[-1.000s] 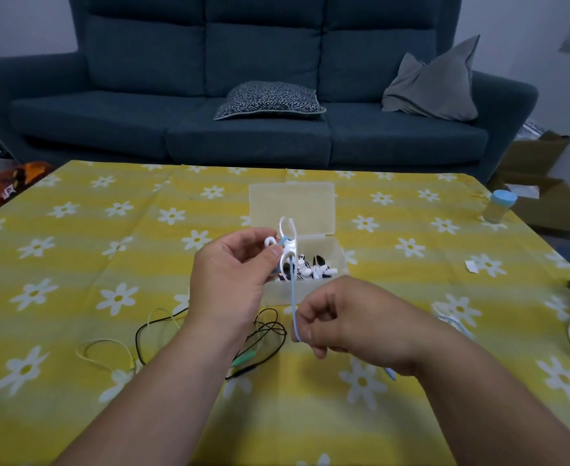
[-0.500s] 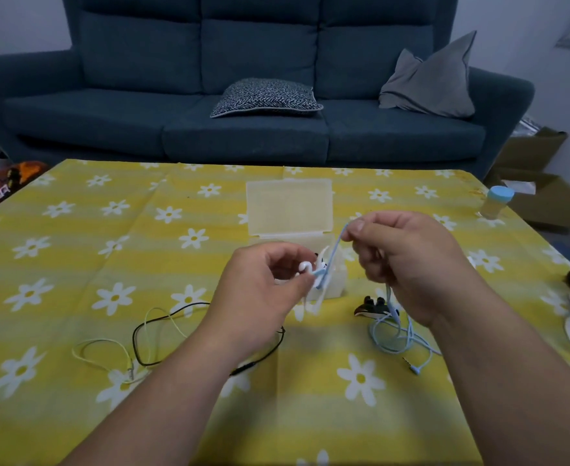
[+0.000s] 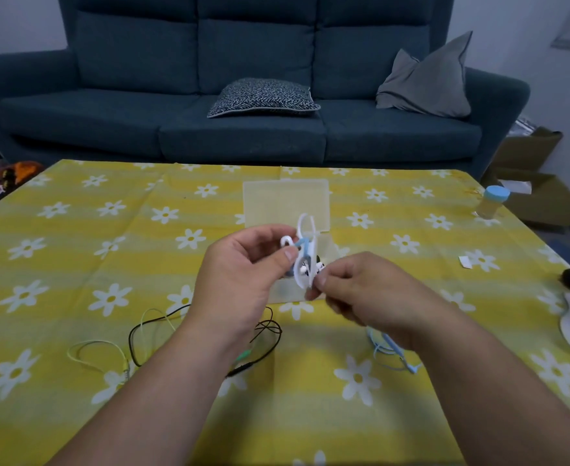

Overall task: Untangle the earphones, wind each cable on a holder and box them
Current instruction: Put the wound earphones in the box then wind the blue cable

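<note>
- The clear box, with its lid open, sits behind the hands and holds black-and-white earphones. A blue-capped jar stands far right.
- The left hand pinches the white holder above the box. The right hand pinches the blue cable at the holder's lower end.
- A green cable and a black cable lie loose on the daisy tablecloth, with a blue sofa behind.

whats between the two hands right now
A white holder wound with blue cable; left hand grips it, right hand pinches its lower end. Shown in head view.
</note>
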Action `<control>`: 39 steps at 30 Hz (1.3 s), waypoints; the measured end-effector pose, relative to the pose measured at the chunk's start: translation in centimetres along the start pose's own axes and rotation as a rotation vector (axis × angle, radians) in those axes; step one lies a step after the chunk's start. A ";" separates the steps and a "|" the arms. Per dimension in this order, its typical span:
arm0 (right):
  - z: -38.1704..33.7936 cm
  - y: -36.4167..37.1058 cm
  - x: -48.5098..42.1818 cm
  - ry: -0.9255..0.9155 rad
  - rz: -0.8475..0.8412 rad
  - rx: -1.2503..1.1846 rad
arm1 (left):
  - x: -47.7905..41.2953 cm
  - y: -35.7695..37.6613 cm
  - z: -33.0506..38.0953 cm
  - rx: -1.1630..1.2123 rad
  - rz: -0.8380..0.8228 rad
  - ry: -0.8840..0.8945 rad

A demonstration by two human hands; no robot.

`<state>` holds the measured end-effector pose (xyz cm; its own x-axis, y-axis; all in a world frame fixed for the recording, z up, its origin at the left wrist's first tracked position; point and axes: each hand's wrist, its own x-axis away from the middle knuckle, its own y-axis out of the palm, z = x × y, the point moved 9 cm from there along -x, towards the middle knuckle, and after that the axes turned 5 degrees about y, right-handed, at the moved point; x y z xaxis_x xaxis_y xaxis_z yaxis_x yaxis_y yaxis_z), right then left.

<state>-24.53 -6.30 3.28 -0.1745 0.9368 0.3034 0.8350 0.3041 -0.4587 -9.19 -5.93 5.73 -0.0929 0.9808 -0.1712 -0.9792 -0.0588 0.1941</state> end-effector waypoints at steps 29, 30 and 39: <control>-0.2 -6.4 0.0 -0.055 0.419 -0.300 | 1.1 2.7 -1.3 -0.281 -0.368 -0.070; 0.1 -6.6 -0.1 -0.042 0.442 -0.270 | 1.1 2.7 -1.1 -0.243 -0.362 -0.063; 0.5 -0.3 -0.5 0.050 0.066 -0.009 | 0.0 0.4 -0.3 0.081 -0.067 -0.044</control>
<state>-24.96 -6.78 2.86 -0.0924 0.9447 0.3146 0.8487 0.2400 -0.4713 -9.62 -5.97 5.47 -0.0177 0.9894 -0.1440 -0.9651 0.0207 0.2611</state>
